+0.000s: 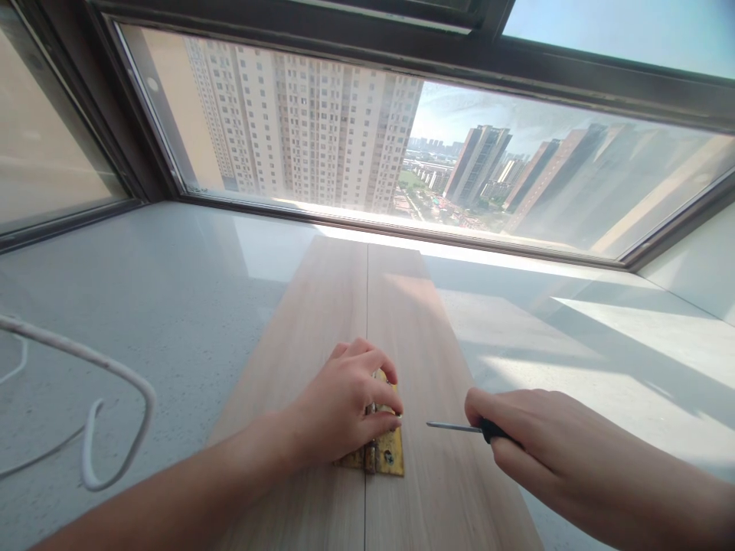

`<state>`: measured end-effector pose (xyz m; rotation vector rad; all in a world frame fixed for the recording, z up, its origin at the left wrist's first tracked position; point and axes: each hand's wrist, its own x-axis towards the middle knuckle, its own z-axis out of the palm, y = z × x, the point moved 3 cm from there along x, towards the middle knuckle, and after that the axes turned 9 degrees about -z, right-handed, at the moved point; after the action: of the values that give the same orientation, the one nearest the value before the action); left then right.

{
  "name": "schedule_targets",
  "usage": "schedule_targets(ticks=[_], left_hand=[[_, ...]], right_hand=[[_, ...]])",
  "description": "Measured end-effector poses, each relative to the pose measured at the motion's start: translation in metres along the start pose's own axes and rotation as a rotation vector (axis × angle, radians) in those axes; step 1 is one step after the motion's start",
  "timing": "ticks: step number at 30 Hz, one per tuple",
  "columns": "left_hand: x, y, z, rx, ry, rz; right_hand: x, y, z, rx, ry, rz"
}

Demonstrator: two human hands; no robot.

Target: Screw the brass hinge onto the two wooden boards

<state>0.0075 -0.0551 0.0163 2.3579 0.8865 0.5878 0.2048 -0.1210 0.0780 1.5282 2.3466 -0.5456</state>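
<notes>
Two pale wooden boards [402,321] lie side by side on a grey window ledge, their seam running away from me. A brass hinge [386,456] sits across that seam near me. My left hand [344,402] rests on top of the hinge, fingers curled and pinched at its right edge, perhaps on a small screw that I cannot make out. My right hand [517,432] is closed around the black handle of a screwdriver [453,426]. Its thin metal shaft points left toward the hinge, with the tip a short gap from my left fingertips.
A white cable [86,360] loops across the ledge [161,306] at the left. A large window with a dark frame [402,229] runs along the far edge, showing tall buildings. A pale wall [700,260] bounds the right side.
</notes>
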Motion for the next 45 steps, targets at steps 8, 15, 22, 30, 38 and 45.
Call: schedule_targets(ticks=[8,15,22,30,38,45], left_hand=[[0.000,0.002,-0.001,0.045,-0.001,0.027],[0.000,0.001,-0.001,0.045,-0.007,0.038],[0.000,0.001,0.000,0.020,-0.016,0.030],[0.000,0.001,0.001,-0.057,-0.024,-0.002],[-0.001,-0.003,0.004,-0.056,0.011,0.035],[-0.001,-0.002,0.005,-0.041,0.011,0.050]], right_hand=[[0.001,-0.010,-0.004,-0.014,0.028,-0.038],[0.003,-0.012,-0.005,-0.030,0.022,-0.050],[0.005,-0.013,-0.007,-0.075,0.066,-0.087],[0.023,-0.038,-0.033,-0.264,0.108,-0.164],[0.042,-0.056,-0.043,-0.424,0.047,-0.174],[0.043,-0.063,-0.047,-0.521,-0.010,-0.159]])
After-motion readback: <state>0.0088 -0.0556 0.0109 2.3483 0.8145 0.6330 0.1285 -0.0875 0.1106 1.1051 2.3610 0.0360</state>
